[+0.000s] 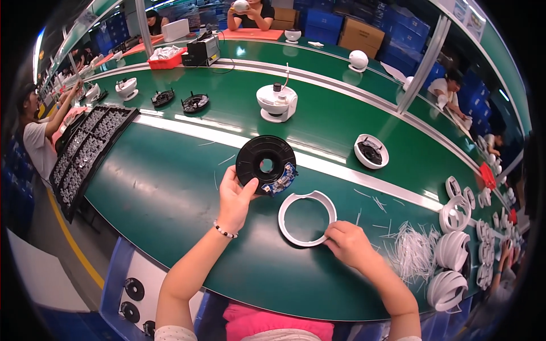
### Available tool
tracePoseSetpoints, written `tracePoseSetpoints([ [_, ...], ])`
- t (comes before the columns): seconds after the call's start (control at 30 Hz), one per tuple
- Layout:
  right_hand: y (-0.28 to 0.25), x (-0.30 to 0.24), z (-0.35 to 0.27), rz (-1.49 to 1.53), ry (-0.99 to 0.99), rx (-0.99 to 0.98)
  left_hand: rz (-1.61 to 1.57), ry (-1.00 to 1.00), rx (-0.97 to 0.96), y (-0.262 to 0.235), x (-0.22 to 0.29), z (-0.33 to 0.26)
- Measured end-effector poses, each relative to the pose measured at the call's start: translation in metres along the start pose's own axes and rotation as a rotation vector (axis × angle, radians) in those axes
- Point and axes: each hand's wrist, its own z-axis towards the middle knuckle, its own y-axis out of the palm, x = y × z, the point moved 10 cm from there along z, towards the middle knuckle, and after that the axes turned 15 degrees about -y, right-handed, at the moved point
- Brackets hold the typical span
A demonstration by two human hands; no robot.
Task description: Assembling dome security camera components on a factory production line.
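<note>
My left hand (235, 196) grips a round black plastic disc (254, 153) by its lower edge, thumb on the face. The disc has a hole in its middle, and a small blue circuit board (280, 179) sits at its lower right rim. My right hand (347, 243) pinches the lower right edge of a white plastic ring (288, 229), which has a notch at its top. The ring is just right of and below the disc, apart from it. Whether the ring touches the green table (170, 199) I cannot tell.
White strips (416, 250) lie piled at right beside stacked white rings (453, 250). On the conveyor stand a white round housing (277, 102), a white bowl-shaped part (371, 152) and black discs (195, 103). A black parts tray (94, 142) is at left. Other people work around the line.
</note>
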Motion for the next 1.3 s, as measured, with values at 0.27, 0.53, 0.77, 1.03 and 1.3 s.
tracePoseSetpoints([
  [0.27, -0.015, -0.007, 0.036, 0.025, -0.079, -0.072, -0.032, 0.007, -0.018, -0.005, 0.003, -0.002],
  [0.53, 0.038, 0.0, 0.051, 0.034, 0.115, -0.345, -0.071, -0.091, 0.027, -0.018, -0.023, 0.008],
  [0.77, 0.042, -0.004, 0.058, 0.056, 0.124, -0.317, -0.097, -0.054, 0.051, -0.038, -0.011, 0.014],
  [1.03, 0.003, 0.021, 0.067, 0.227, 0.291, 0.258, -0.09, -0.079, -0.033, -0.028, -0.01, 0.007],
  [1.3, 0.04, 0.013, 0.09, 0.561, 0.453, 0.515, 0.152, -0.475, -0.509, 0.011, -0.052, -0.029],
])
